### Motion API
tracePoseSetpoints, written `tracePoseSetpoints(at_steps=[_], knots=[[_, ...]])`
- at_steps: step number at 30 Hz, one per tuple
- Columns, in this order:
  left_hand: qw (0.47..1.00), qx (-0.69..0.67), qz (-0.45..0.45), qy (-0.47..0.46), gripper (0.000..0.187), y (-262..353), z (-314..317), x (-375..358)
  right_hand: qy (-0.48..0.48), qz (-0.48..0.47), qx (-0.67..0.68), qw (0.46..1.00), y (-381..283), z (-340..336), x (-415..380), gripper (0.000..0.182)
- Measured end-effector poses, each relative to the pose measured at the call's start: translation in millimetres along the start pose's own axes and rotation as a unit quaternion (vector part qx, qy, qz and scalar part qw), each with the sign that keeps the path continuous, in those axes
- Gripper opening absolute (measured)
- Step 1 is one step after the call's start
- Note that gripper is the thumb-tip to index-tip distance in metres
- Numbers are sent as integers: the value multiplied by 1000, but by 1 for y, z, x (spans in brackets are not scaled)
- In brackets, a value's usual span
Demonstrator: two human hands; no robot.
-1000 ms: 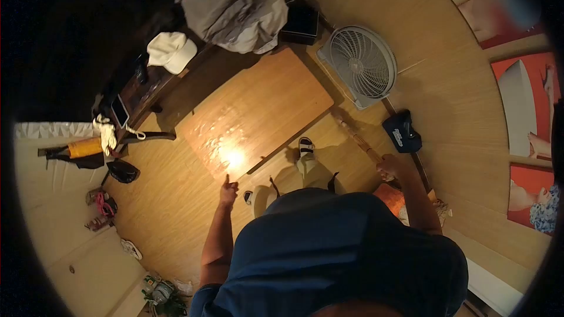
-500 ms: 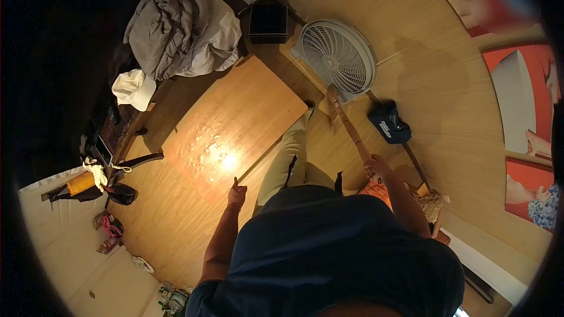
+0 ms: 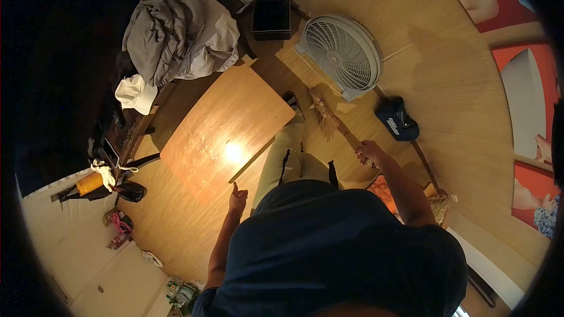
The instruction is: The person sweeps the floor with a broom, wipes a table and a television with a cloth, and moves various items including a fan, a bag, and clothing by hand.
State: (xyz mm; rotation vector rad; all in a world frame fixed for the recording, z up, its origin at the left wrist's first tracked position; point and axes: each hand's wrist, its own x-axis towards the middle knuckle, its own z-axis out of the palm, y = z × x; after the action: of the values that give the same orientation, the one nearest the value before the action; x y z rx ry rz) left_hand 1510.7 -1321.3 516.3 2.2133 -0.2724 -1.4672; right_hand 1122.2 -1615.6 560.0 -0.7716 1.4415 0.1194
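Observation:
My right hand (image 3: 370,152) is wrapped round the handle end of a straw hand broom (image 3: 333,123), whose frayed bristles reach up and left near the wooden floor beside my foot. My left hand (image 3: 238,196) hangs near the lower corner of a low wooden table (image 3: 235,103); one finger points up and the others look curled, with nothing seen in them. A bright glare and wet-looking marks show on the tabletop.
A grey fan (image 3: 342,56) stands beyond the broom, with a dark blue bag (image 3: 397,120) to its right. Grey bedding (image 3: 176,29), a white cap (image 3: 136,94) and a black box (image 3: 271,19) lie past the table. Bottles (image 3: 181,293) are at the lower left.
The broom has swung left and nearer to me, away from the fan, and my right hand has moved slightly left and up. My foot has moved left beside the table. The view has shifted a little.

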Motion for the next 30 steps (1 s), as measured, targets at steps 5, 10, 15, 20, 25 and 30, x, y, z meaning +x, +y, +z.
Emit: tracePoseSetpoints(at_steps=[5,10,15,20,25,30], knots=[[999,40,0,12,67,10,-15,-1,29,-34,-61,997,-4,14,-30,28],[1000,-19,-12,-3,67,24,-6,3,98,-107,-278,950,-4,21,-45,46],[998,-56,-25,-21,66,11,8,4,237,-244,-507,792,-35,14,-10,45],[989,-137,-54,5,63,-22,14,-26,-156,68,-15,985,-115,-28,67,17],[971,-210,-102,49,63,-83,15,-80,48,35,-522,851,-160,39,95,29],[943,-259,-182,103,59,-148,25,-132,84,16,-655,751,-110,119,132,56]])
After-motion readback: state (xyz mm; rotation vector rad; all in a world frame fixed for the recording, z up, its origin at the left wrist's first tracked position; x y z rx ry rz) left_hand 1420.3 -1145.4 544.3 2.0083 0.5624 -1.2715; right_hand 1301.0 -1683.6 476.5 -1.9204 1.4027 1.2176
